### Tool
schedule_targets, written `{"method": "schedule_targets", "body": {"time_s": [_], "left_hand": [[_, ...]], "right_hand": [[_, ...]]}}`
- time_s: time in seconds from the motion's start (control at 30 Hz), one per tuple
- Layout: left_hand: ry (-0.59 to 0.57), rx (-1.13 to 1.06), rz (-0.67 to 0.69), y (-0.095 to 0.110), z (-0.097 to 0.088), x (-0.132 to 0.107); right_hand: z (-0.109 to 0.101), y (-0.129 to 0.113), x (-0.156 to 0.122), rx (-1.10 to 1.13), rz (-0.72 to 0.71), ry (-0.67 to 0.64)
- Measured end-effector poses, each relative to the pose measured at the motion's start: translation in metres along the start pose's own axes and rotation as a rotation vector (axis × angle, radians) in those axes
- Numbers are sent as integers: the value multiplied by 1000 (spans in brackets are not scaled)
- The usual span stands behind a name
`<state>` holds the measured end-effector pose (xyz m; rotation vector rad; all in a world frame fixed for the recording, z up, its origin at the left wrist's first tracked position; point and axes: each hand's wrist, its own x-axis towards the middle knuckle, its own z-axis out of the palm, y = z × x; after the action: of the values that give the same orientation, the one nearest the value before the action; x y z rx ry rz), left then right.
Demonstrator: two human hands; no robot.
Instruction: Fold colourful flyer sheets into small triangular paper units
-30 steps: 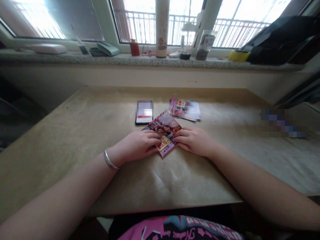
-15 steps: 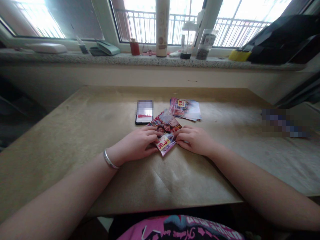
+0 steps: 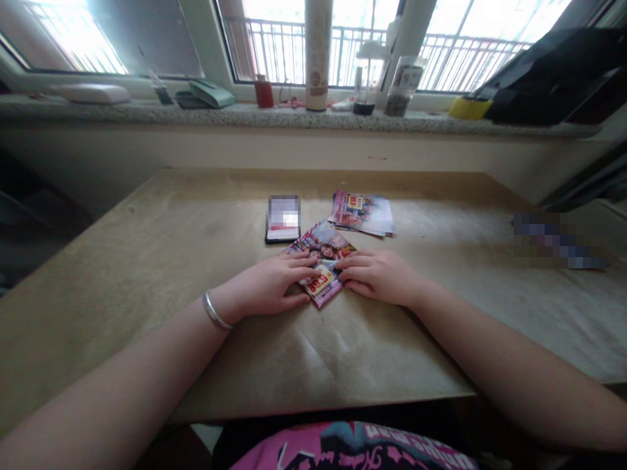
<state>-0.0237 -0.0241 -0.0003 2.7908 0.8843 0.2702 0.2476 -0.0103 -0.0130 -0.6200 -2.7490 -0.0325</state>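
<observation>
A glossy printed leaflet [image 3: 320, 282] lies turned cornerwise on the table, its near part folded over and a yellow price patch facing up. My left hand [image 3: 272, 282] is closed on its left side, with the fingers across the paper and the thumb by the lower left edge. On the right side, my right hand [image 3: 376, 275] has its fingertips on the fold, the thumb tucked beneath them. Beyond the leaflet rests a small stack of similar leaflets [image 3: 369, 212]. A phone [image 3: 283, 236] with a blurred screen lies just past my left hand.
The table [image 3: 171, 261] has a tan cover. At the far right is a blurred-out item [image 3: 558, 241]. Along the windowsill [image 3: 274, 117] stand a red container [image 3: 264, 93], a tall cylinder [image 3: 317, 78], clear cups, a green case [image 3: 210, 93] and a black bag [image 3: 548, 85].
The folded part of the leaflet lies flatter, and its price patch shows more fully. Both hands have shifted only slightly; my right fingers reach a little further left over the fold.
</observation>
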Motion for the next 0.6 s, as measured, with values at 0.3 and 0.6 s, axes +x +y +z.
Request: {"method": "schedule_targets", "body": {"time_s": [0.3, 0.6], "left_hand": [[16, -19, -11, 1, -1, 2], [43, 19, -67, 5, 0, 2]], "right_hand": [[1, -6, 3, 21, 77, 25], [3, -11, 6, 156, 355, 51]]}}
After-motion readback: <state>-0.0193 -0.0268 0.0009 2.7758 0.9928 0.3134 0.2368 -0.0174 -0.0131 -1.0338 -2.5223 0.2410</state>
